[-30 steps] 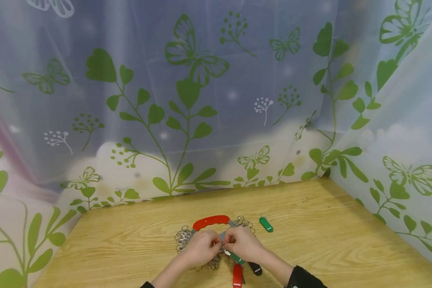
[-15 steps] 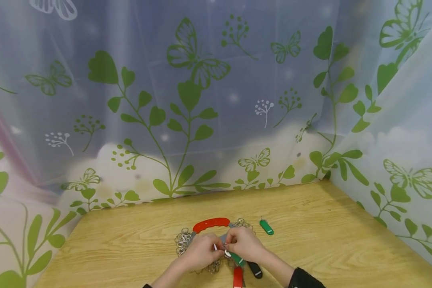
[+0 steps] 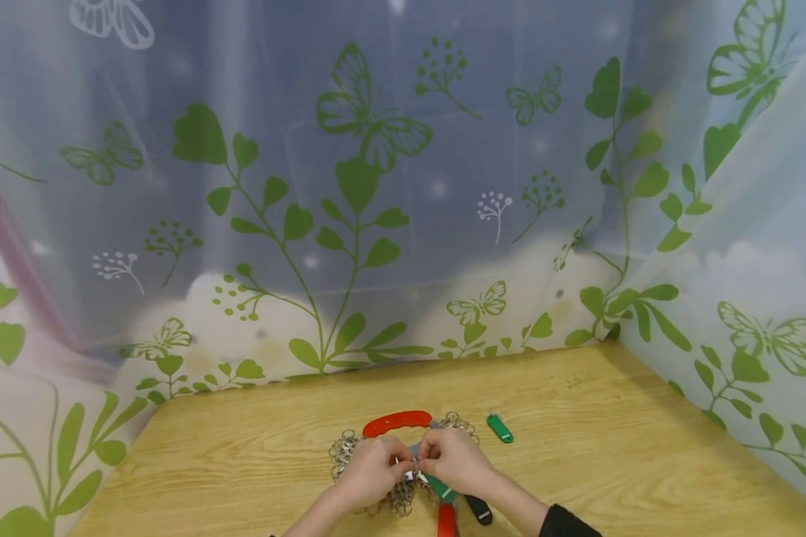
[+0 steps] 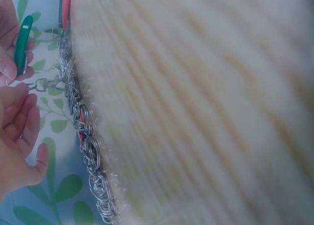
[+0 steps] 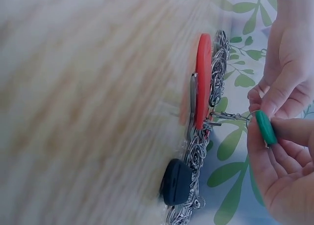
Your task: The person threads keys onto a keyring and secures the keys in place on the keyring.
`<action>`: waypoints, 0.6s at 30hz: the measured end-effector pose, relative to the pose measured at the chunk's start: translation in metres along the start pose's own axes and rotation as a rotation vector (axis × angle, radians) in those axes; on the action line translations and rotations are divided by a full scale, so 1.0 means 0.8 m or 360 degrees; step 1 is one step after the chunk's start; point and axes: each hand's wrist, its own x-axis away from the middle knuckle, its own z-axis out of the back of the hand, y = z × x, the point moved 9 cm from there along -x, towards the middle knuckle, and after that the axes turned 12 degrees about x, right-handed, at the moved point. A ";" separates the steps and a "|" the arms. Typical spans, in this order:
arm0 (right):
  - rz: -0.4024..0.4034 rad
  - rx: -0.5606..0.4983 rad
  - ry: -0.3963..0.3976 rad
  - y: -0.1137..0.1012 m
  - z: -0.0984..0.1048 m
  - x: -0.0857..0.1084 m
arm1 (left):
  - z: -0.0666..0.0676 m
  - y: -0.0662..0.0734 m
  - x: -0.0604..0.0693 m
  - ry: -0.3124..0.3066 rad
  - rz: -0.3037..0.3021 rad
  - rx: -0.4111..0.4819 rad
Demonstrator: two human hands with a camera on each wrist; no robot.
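Note:
My left hand (image 3: 374, 471) pinches the ring end of a metal swivel clasp (image 4: 48, 84) with thumb and forefinger. The clasp's other end reaches the heaped metal rings. My right hand (image 3: 458, 461) holds a green key tag (image 5: 265, 127) by its ring end, close against the left fingertips. A thin split ring (image 5: 251, 117) shows between the two hands. Under them lies a key holder with a red grip handle (image 3: 398, 423) and a grey metal body, partly hidden by the hands. Bunches of metal rings and clasps (image 3: 345, 452) hang around it.
A red key tag (image 3: 446, 520) and a black key tag (image 3: 479, 509) lie at the near side of the holder. Another green key tag (image 3: 500, 429) lies apart, to the right. The wooden table (image 3: 242, 447) meets a patterned curtain (image 3: 389, 313) at the back.
Both hands keep their hold, with only small shifts of the fingertips at the ring. The whole scene sits slightly lower in the head view.

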 end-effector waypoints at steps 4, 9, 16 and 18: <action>0.0055 0.0094 0.0054 -0.004 0.003 0.002 | 0.000 0.001 0.000 0.0025 -0.0002 -0.0047; 0.0087 0.0114 0.0037 -0.010 0.001 0.003 | -0.001 0.000 0.000 0.0018 0.0022 -0.0039; 0.0086 0.0160 -0.0001 -0.010 -0.002 0.004 | -0.010 -0.008 -0.002 -0.0089 0.0132 0.0156; 0.0099 0.0164 0.0038 -0.012 0.003 0.005 | -0.013 -0.008 -0.003 -0.0150 0.0112 0.0247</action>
